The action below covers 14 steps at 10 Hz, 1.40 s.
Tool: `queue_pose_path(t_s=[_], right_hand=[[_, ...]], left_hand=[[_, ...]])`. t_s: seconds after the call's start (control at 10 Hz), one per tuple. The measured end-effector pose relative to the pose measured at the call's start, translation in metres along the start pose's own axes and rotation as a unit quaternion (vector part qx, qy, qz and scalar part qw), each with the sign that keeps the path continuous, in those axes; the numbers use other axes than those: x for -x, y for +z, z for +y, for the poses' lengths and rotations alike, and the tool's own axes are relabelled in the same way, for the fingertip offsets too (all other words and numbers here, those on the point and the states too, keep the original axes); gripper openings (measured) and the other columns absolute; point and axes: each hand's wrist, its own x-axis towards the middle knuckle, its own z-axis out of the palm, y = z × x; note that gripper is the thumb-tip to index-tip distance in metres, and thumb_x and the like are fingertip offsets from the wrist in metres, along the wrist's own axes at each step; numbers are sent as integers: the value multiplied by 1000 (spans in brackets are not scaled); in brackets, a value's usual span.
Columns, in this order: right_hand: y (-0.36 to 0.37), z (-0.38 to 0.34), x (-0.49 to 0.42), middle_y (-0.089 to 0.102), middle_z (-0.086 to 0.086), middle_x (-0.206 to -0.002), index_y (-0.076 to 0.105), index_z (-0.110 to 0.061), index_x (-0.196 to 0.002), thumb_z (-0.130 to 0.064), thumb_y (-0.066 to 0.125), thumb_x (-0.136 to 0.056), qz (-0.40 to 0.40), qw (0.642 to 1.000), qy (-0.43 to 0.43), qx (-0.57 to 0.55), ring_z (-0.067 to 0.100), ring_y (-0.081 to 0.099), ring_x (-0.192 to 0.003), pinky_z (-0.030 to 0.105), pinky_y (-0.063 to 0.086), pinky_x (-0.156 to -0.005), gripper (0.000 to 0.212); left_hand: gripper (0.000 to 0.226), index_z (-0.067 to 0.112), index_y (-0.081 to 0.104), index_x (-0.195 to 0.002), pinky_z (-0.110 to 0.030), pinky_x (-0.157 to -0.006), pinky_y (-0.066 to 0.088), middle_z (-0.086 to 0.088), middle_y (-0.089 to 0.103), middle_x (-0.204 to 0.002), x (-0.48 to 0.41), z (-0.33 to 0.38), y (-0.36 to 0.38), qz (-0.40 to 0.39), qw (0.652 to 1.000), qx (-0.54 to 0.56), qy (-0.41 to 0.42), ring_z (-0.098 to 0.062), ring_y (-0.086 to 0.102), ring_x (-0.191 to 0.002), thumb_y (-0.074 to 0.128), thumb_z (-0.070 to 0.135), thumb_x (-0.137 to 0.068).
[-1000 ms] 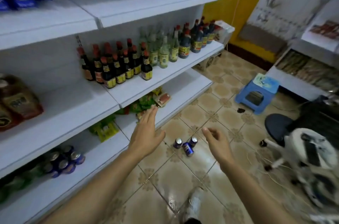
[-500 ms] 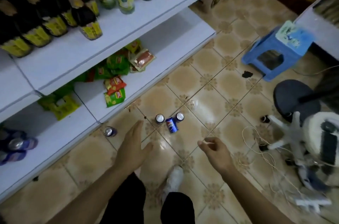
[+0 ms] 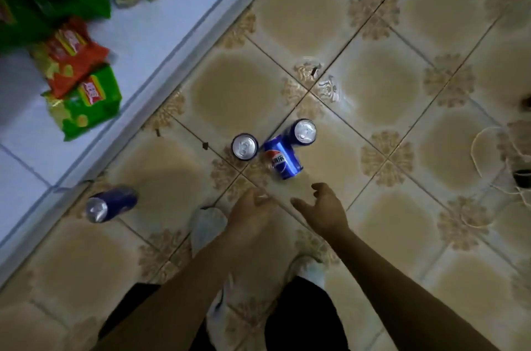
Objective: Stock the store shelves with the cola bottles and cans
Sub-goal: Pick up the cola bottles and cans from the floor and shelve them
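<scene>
Three blue cola cans sit together on the tiled floor: one upright [image 3: 244, 146], one lying on its side [image 3: 283, 157] with its logo up, and one upright [image 3: 303, 132] just behind it. A further can [image 3: 110, 203] lies alone near the shelf's base. My left hand [image 3: 251, 214] hovers just short of the lying can, fingers loosely curled, holding nothing. My right hand [image 3: 323, 208] is beside it, fingers spread and relaxed, also empty. Both hands are a short way from the cans.
The white bottom shelf [image 3: 161, 20] runs along the left, holding green and orange snack packets [image 3: 83, 91]. My white shoes [image 3: 208, 225] stand below my hands. A white cord [image 3: 482, 155] lies at the right edge, with small dark objects near it.
The view has dropped closer to the floor. Both hands have moved down and together toward the three cans, and the upper shelves have left the view.
</scene>
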Motion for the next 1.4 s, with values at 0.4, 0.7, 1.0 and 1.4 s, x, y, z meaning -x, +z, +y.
queue_pose_path(t_s=[0.4,0.7,1.0,1.4], right_hand=[[49,-16,-121,59,7,-113,50,-16,-126,-45,78,-67,56,993,-84,61,25,59,-94,29,39,-65,71],[-61,-68,122,64,-2,-89,55,-22,-103,-25,82,-64,25,990,-112,-81,20,61,-77,27,43,-59,48],[-196,-139,365,50,-7,-100,53,-21,-119,-33,78,-72,55,953,-290,-69,13,52,-87,21,41,-61,55],[-313,-142,544,74,6,-101,59,-13,-122,-42,68,-71,-244,844,-282,-386,17,70,-89,33,50,-81,59]], left_hand=[[7,21,63,-94,-25,-70,42,-1,62,-92,-98,-18,24,-8,1000,19,14,-13,58,-85,56,22,-94],[34,10,66,-109,-26,-81,52,-3,73,-92,103,37,-16,-44,991,123,9,-18,67,-89,70,33,-84],[44,13,65,-112,-39,-87,54,-9,72,-104,354,132,-69,13,968,224,109,-24,68,-99,80,29,-74],[78,5,73,-97,-44,-71,58,-12,71,-86,615,147,-123,-141,749,589,268,-24,69,-69,90,47,-34]])
